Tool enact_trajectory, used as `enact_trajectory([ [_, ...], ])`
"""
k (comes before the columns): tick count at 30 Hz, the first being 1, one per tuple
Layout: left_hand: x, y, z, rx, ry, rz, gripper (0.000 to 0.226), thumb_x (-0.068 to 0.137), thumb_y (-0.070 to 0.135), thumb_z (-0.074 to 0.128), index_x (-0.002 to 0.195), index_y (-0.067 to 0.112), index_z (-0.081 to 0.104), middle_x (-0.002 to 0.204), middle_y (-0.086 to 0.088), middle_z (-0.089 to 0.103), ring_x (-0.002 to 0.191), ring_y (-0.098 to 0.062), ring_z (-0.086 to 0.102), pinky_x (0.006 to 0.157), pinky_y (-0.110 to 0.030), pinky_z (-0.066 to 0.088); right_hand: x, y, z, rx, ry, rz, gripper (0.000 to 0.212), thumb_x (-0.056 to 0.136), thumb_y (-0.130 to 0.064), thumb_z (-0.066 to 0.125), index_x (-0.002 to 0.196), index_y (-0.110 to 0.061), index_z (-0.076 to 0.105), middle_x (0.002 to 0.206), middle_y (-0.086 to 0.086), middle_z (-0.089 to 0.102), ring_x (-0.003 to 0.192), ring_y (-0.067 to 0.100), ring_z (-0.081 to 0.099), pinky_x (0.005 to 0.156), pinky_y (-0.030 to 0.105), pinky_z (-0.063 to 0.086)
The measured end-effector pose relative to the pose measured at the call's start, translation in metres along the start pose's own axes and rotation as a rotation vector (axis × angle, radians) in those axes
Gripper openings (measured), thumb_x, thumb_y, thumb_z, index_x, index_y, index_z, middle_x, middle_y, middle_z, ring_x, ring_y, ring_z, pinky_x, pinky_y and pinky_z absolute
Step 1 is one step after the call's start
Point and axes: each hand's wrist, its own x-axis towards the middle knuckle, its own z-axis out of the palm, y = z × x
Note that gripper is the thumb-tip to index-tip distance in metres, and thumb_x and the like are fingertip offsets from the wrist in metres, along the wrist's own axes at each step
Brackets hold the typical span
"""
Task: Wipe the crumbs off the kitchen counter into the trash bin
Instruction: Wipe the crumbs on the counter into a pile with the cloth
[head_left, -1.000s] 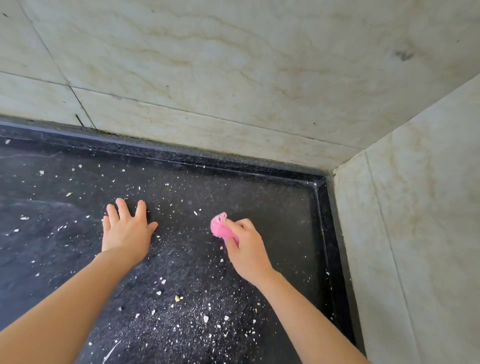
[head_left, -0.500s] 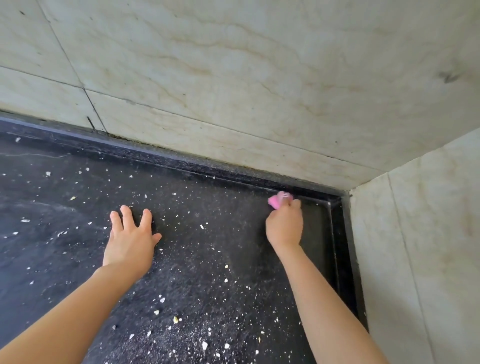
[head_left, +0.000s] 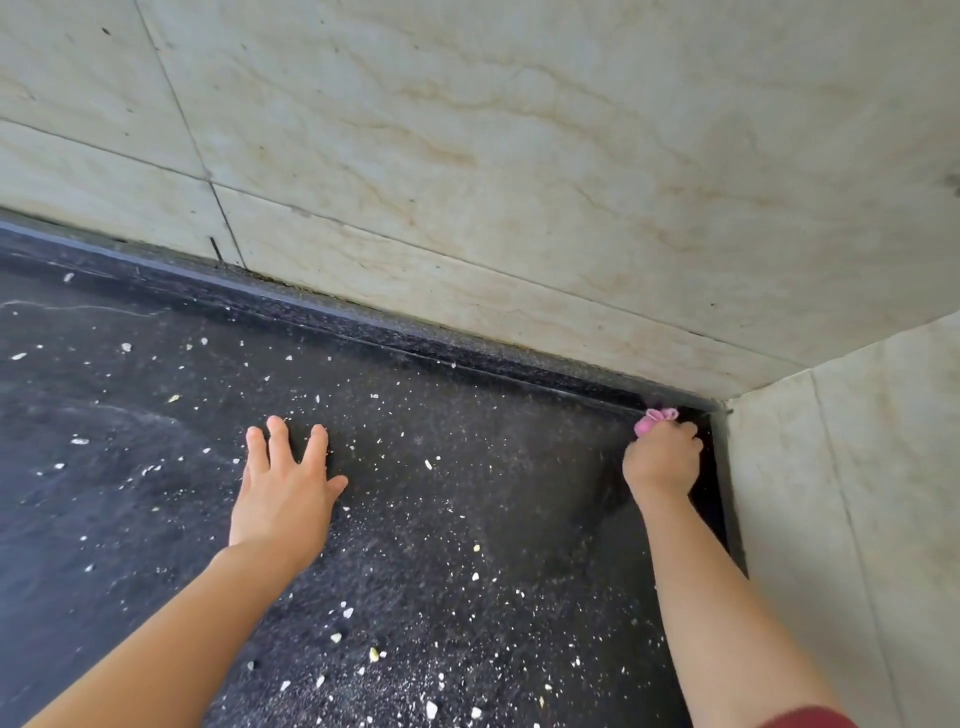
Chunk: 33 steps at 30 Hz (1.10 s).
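Grips a bunched pink cloth (head_left: 655, 417) in the right grip (head_left: 662, 460), curled tight round it and pressed into the bench (head_left: 467, 415) corner at middle right of the frame, likely to begin the stroke from the wall (head_left: 519, 208). Lays the left grip (head_left: 283, 493) flat and spread at centre left, probably as support for the reach. Leaves crumbs (head_left: 431, 709) scattered, thickest at lower centre; no trash bin visible.

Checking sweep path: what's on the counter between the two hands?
Head view: only scattered crumbs on the dark counter between left hand and right hand, which grips a pink cloth.
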Motion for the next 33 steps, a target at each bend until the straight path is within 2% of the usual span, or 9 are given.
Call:
enact_trajectory([
  [7, 0.0, 0.0, -0.003, -0.027, -0.012, 0.004, 0.06, 0.099, 0.042, 0.031, 0.149, 0.017, 0.009, 0.153, -0.024, -0.001, 0.141, -0.043, -0.001, 0.113, -0.044, 0.026, -0.032, -0.008, -0.02, 0.29, -0.18, -0.573, 0.041, 0.094, -0.012, 0.05, 0.131, -0.027, 0.058, 0.09, 0.003, 0.051, 0.075, 0.018, 0.054, 0.066, 0.024, 0.043],
  [10, 0.0, 0.0, -0.002, -0.015, -0.013, 0.007, 0.06, 0.099, 0.042, 0.029, 0.149, 0.017, 0.006, 0.153, -0.024, -0.003, 0.141, -0.042, -0.003, 0.113, -0.043, 0.027, -0.002, 0.028, -0.025, 0.054, 0.048, -0.313, 0.04, 0.09, -0.013, 0.05, 0.129, -0.017, 0.059, 0.102, 0.015, 0.055, 0.085, 0.035, 0.061, 0.076, 0.039, 0.052],
  [13, -0.001, 0.0, -0.001, -0.014, -0.021, -0.005, 0.06, 0.099, 0.043, 0.028, 0.149, 0.019, 0.004, 0.154, -0.022, -0.005, 0.143, -0.041, -0.004, 0.112, -0.042, 0.029, 0.006, 0.019, -0.016, 0.024, -0.022, 0.028, 0.038, 0.089, -0.009, 0.054, 0.125, 0.001, 0.056, 0.12, 0.026, 0.05, 0.101, 0.043, 0.058, 0.086, 0.043, 0.049],
  [16, -0.001, 0.001, -0.002, 0.0, -0.025, -0.002, 0.061, 0.099, 0.043, 0.027, 0.149, 0.019, 0.002, 0.154, -0.022, -0.006, 0.143, -0.041, -0.004, 0.111, -0.041, 0.031, -0.012, -0.032, -0.005, 0.143, -0.01, 0.051, 0.039, 0.088, -0.012, 0.058, 0.125, 0.0, 0.057, 0.124, 0.022, 0.049, 0.1, 0.037, 0.061, 0.082, 0.038, 0.053],
  [19, -0.002, 0.0, -0.003, 0.008, -0.031, -0.001, 0.061, 0.099, 0.043, 0.028, 0.149, 0.018, 0.003, 0.153, -0.023, -0.005, 0.142, -0.042, -0.004, 0.111, -0.042, 0.032, -0.053, -0.079, -0.001, 0.289, -0.044, -0.11, 0.035, 0.089, -0.005, 0.053, 0.122, -0.01, 0.061, 0.124, 0.013, 0.05, 0.101, 0.031, 0.062, 0.079, 0.029, 0.047],
  [23, -0.004, 0.001, -0.005, -0.028, -0.031, -0.002, 0.061, 0.099, 0.043, 0.029, 0.15, 0.019, 0.003, 0.154, -0.021, -0.006, 0.143, -0.04, -0.005, 0.11, -0.042, 0.033, -0.102, -0.107, 0.003, 0.264, -0.168, -0.647, 0.042, 0.096, -0.006, 0.043, 0.137, -0.013, 0.05, 0.122, 0.008, 0.05, 0.103, 0.028, 0.059, 0.084, 0.029, 0.044],
  [25, -0.004, -0.001, -0.006, -0.044, -0.023, 0.004, 0.062, 0.099, 0.044, 0.027, 0.15, 0.02, 0.002, 0.155, -0.019, -0.007, 0.143, -0.039, -0.006, 0.109, -0.04, 0.035, -0.099, -0.101, -0.009, 0.303, -0.216, -0.785, 0.028, 0.101, -0.025, 0.042, 0.112, -0.02, 0.067, 0.098, 0.006, 0.055, 0.088, 0.021, 0.057, 0.075, 0.029, 0.043],
  [27, -0.006, -0.004, -0.005, -0.062, -0.011, 0.011, 0.062, 0.099, 0.046, 0.026, 0.15, 0.022, 0.001, 0.156, -0.017, -0.008, 0.144, -0.037, -0.008, 0.108, -0.038, 0.037, -0.081, -0.083, -0.018, 0.277, -0.145, -0.713, 0.031, 0.101, -0.034, 0.04, 0.093, -0.022, 0.067, 0.082, 0.004, 0.051, 0.075, 0.019, 0.053, 0.066, 0.031, 0.037],
  [33, -0.011, -0.018, 0.004, -0.152, 0.005, 0.073, 0.057, 0.101, 0.04, 0.017, 0.151, 0.026, -0.004, 0.158, -0.01, -0.013, 0.145, -0.031, -0.015, 0.118, -0.038, 0.013, -0.071, -0.088, -0.014, 0.121, -0.091, -0.16, 0.036, 0.096, -0.014, 0.045, 0.131, -0.005, 0.049, 0.123, 0.021, 0.052, 0.103, 0.037, 0.06, 0.079, 0.037, 0.048],
])
